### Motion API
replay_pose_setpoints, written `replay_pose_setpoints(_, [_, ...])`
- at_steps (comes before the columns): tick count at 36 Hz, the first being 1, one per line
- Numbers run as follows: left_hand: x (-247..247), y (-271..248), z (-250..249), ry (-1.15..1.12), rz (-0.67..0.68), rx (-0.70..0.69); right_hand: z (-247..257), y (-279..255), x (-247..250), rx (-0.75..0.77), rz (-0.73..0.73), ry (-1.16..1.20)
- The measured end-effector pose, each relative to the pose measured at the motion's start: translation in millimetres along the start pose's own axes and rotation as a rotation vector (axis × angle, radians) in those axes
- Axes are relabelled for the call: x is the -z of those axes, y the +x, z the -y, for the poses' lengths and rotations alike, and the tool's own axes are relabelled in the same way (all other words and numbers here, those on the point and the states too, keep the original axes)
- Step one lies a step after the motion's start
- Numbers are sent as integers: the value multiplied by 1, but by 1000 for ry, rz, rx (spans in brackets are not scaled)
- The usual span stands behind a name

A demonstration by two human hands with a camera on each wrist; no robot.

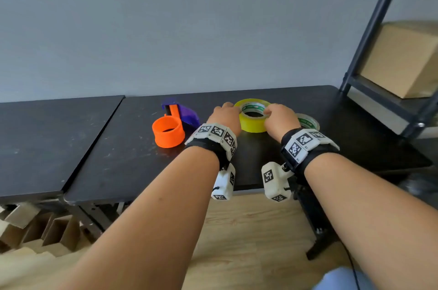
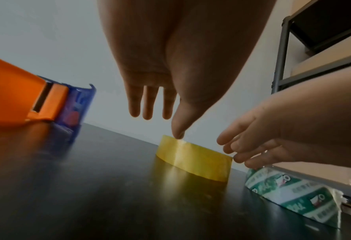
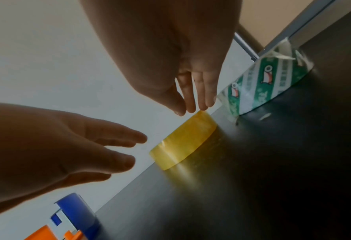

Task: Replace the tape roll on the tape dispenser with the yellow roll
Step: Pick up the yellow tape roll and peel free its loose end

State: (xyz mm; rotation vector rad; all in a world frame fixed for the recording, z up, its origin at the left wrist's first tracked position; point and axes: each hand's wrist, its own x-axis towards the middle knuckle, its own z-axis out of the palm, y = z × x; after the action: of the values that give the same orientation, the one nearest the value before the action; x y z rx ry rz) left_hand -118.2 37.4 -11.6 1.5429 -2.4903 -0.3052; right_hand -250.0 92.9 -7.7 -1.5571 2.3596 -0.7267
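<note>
from the head view my left hand (image 1: 225, 116) and right hand (image 1: 279, 119) flank the yellow roll (image 1: 252, 121) lying flat on the table (image 1: 118, 159). wrist views: fingers loose, barely touching it; a shallow pinch could let it slip.

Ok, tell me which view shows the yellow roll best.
The head view: the yellow roll lies flat, its whole ring, core and printed inner label visible between both hands. Both wrist views show only its outer side wall, edge-on.

On the table (image 1: 142, 171), near its back edge: tape dispenser (image 1: 174, 123) left, tape roll (image 1: 252, 115) centre between both hands, second roll (image 1: 308, 121) right.
</note>
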Motion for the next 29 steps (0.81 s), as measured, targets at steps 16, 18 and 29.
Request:
replay_pose_setpoints(16, [-3, 23, -15, 42, 194, 63, -9, 13, -18, 95, 80, -205])
replay_pose_setpoints(18, [-1, 18, -15, 12, 175, 69, -6, 10, -19, 100, 140, -250])
replay_pose_setpoints(29, [3, -12, 10, -260, 3, 134, 8, -21, -14, 61, 153, -41])
